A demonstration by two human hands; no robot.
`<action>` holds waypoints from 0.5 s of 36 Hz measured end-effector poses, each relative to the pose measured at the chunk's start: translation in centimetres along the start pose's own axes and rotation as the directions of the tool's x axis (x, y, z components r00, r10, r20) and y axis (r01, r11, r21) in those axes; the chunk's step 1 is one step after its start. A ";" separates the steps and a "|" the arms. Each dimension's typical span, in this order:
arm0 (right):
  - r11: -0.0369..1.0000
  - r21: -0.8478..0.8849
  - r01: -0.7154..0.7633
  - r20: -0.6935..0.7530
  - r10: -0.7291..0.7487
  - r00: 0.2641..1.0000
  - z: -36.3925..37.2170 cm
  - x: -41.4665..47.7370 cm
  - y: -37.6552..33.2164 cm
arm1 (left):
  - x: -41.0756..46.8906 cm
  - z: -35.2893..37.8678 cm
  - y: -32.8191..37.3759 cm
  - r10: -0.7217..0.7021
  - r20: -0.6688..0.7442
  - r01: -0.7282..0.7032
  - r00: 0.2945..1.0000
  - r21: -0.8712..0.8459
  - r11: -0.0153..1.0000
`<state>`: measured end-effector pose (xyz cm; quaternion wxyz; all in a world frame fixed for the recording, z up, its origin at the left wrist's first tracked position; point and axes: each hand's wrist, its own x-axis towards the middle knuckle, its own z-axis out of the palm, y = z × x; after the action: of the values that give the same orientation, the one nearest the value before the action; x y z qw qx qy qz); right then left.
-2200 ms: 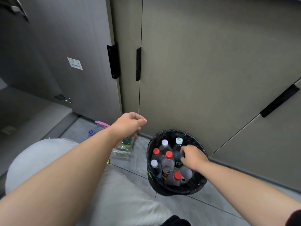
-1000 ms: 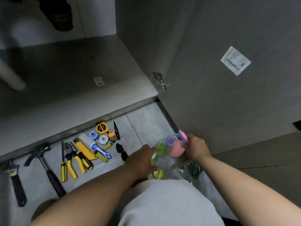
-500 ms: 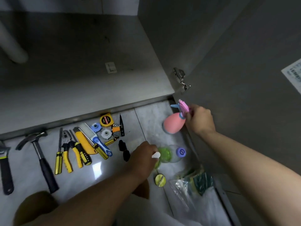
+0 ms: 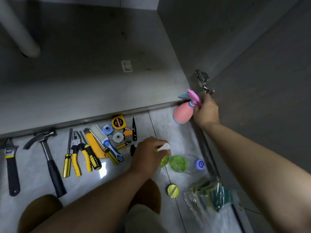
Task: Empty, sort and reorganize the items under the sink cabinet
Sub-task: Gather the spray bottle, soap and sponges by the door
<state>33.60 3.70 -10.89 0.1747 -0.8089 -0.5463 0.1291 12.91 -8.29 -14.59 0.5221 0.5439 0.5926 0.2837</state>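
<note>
My right hand [image 4: 204, 112] grips a pink spray bottle [image 4: 183, 113] by its pink and blue trigger head, held just above the floor at the cabinet's front right corner. My left hand [image 4: 148, 154] holds the white-capped top of a clear bottle with green liquid [image 4: 162, 160] standing on the floor tiles. Beside it stands another clear bottle with green liquid [image 4: 179, 163] and a blue cap [image 4: 200, 164]. The open cabinet floor [image 4: 87, 68] stretches behind, bare except for a grey pipe [image 4: 18, 31].
Tools lie in a row on the tiles: a wrench [image 4: 11, 165], a hammer [image 4: 48, 158], screwdrivers, pliers [image 4: 80, 155], a utility knife, a yellow tape measure [image 4: 118, 122], hex keys. A yellow tape roll [image 4: 173, 190] and a plastic bag of sponges [image 4: 213, 197] lie at lower right. The open door [image 4: 260, 81] stands on the right.
The view swung from the bin of bottles to the open cabinet. My right hand lifted the pink spray bottle away toward the cabinet corner; my left hand took hold of a green bottle.
</note>
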 end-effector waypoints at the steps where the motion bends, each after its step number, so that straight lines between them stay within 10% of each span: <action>1: 1.000 0.010 0.015 -0.017 -0.015 1.000 -0.2 -0.7 0.0 | 0.3 0.0 0.2 -0.010 -0.015 0.010 1.000 -0.019 1.000; 6: 0.994 0.089 0.059 0.204 -0.076 0.976 -1.4 -5.1 0.3 | 1.5 0.3 2.0 0.002 -0.069 -0.006 0.998 -0.062 0.998; 10: 0.971 0.180 0.157 0.634 -0.236 0.737 -2.0 -9.4 0.5 | 1.7 0.8 3.7 0.086 -0.083 -0.088 0.993 -0.031 0.996; 18: 0.961 0.153 0.231 0.250 -0.264 0.932 -2.0 -9.9 0.3 | 1.2 1.6 5.9 0.145 -0.083 -0.149 0.986 -0.039 0.988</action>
<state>30.99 -5.86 -9.02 0.1628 -0.6966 -0.6537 0.2469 16.63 -6.09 -10.15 0.4876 0.5624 0.5648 0.3564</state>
